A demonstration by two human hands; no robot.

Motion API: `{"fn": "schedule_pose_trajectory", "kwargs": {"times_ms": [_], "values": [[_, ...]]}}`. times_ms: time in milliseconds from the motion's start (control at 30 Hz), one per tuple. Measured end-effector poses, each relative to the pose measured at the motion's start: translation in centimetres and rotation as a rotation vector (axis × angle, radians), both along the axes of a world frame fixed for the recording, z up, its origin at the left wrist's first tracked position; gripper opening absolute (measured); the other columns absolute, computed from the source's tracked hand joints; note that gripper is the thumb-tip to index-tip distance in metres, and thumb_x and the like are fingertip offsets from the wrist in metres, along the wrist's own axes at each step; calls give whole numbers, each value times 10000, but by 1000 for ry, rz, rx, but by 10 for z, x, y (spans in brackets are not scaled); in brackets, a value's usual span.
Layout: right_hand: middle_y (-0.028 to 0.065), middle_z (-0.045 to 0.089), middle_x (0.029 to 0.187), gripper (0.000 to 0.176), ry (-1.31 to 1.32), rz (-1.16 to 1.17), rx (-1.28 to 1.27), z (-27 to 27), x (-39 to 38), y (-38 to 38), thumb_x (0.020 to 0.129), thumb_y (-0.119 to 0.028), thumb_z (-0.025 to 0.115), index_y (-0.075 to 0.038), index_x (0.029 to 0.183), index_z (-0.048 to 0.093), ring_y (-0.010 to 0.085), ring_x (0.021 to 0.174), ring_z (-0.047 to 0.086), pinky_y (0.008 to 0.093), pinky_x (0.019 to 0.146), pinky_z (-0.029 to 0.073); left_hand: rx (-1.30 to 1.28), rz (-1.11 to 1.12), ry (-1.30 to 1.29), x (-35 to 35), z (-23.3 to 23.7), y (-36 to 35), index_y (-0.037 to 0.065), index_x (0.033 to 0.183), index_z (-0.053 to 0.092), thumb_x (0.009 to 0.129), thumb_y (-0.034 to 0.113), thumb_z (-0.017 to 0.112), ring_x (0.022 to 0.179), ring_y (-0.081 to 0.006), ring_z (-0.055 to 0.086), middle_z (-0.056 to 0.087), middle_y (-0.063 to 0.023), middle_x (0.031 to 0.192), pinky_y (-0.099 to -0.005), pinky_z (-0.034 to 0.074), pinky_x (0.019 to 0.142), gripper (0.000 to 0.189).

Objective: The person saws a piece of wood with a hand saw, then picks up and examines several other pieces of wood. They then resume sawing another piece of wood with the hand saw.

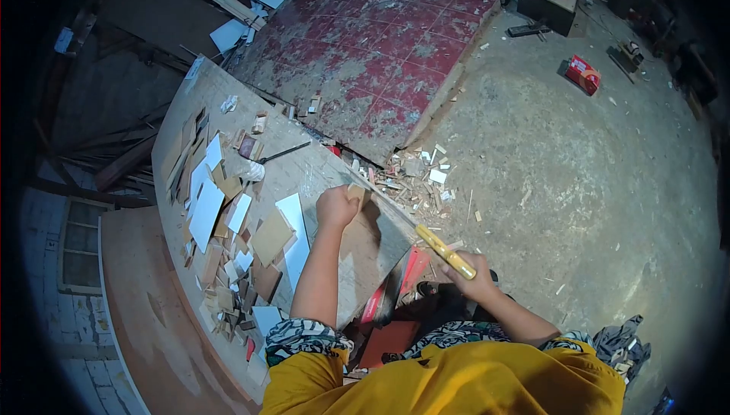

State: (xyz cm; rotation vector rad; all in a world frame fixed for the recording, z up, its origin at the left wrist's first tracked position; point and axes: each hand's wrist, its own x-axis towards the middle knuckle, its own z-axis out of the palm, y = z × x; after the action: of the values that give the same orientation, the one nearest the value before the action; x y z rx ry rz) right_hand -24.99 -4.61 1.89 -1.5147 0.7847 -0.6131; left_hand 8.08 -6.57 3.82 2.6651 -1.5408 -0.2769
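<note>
Yellow shirt (456, 381) at six o'clock! Right hand (477, 281) curls its fingers round a yellow-handled tool (442, 248), long axis running four to ten o'clock, toward the wood block (357, 194) the left hand (337, 207) pinches.

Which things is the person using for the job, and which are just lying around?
Seem part of the job:
- small tan piece, held in the left hand
- yellow-handled tool, held in the right hand
- worktable, below the left hand

Seem just lying about:
- loose board pieces on the worktable
- scraps on the floor
- red box, also there
</note>
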Motion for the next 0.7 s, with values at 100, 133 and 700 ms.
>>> {"fn": "schedule_pose_trajectory", "kwargs": {"times_ms": [100, 133, 700], "values": [[116, 563, 635, 183, -92, -63, -43, 8, 30, -17, 811, -195, 672, -21, 815, 614, 227, 571, 559, 342, 560, 438, -18, -2, 2, -6, 0, 2, 77, 850, 677, 705, 257, 680, 783, -358, 644, 664, -181, 803, -452, 512, 719, 231], [130, 568, 646, 207, -101, -46, -70, -5, 52, -26, 810, -220, 672, -23, 806, 610, 256, 582, 566, 356, 571, 442, 2, -6, -36, -6, -2, 2, 77, 851, 677, 700, 250, 680, 779, -356, 645, 664, -178, 801, -450, 514, 715, 229], [184, 557, 675, 143, 17, 75, -64, -19, 2, 20, 802, -148, 652, -14, 801, 602, 352, 616, 570, 374, 563, 442, 67, 114, -27, -9, 9, -6, 122, 891, 692, 682, 302, 717, 808, -329, 655, 677, -156, 838, -431, 518, 716, 277]]}}
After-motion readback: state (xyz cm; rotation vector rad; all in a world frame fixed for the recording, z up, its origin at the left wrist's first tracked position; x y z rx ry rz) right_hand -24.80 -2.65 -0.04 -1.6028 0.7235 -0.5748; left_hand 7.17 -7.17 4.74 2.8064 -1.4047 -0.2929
